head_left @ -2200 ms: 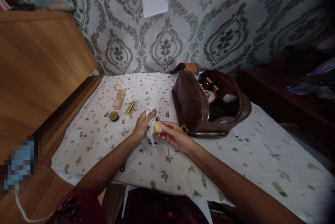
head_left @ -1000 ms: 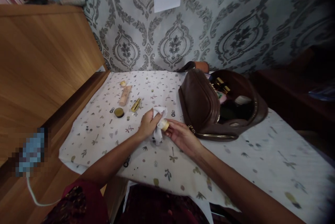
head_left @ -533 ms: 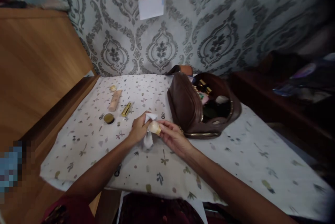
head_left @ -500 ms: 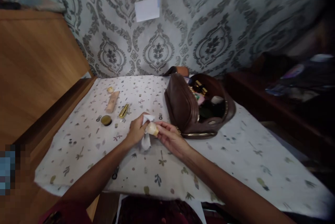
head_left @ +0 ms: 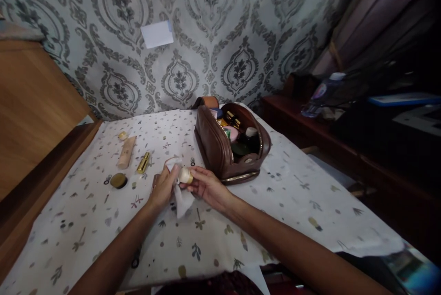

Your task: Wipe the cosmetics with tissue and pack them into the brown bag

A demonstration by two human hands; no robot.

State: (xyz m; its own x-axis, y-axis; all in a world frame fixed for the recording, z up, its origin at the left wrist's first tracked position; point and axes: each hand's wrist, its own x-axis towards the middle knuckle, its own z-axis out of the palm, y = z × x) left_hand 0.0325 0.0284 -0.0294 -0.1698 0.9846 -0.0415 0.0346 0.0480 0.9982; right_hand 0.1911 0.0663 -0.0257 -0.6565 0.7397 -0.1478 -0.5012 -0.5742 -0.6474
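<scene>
My left hand (head_left: pixel 164 188) is closed on a white tissue (head_left: pixel 183 199), which hangs down below the fingers. Between the two hands is a small cream-coloured jar (head_left: pixel 185 175) with a gold end. The fingers of my right hand (head_left: pixel 211 188) pinch the jar at its gold end, while the tissue touches its other side. To the left on the patterned cloth lie a beige tube (head_left: pixel 127 152), a small gold bottle (head_left: pixel 143 162), a round dark-gold container (head_left: pixel 118 180) and a small gold-and-clear item (head_left: pixel 122 135).
An open brown leather bag (head_left: pixel 215 141) full of cosmetics stands right of centre, against the wall side. A wooden cabinet (head_left: pixel 37 116) borders the left. At the right is a dark red table (head_left: pixel 292 116) with a clear bottle (head_left: pixel 319 97). A white card (head_left: pixel 157 34) is on the wall.
The view has swung to the right, so everything sits further left in the picture. Both hands still hold the tissue and jar, and more of the tissue hangs beneath the jar.
</scene>
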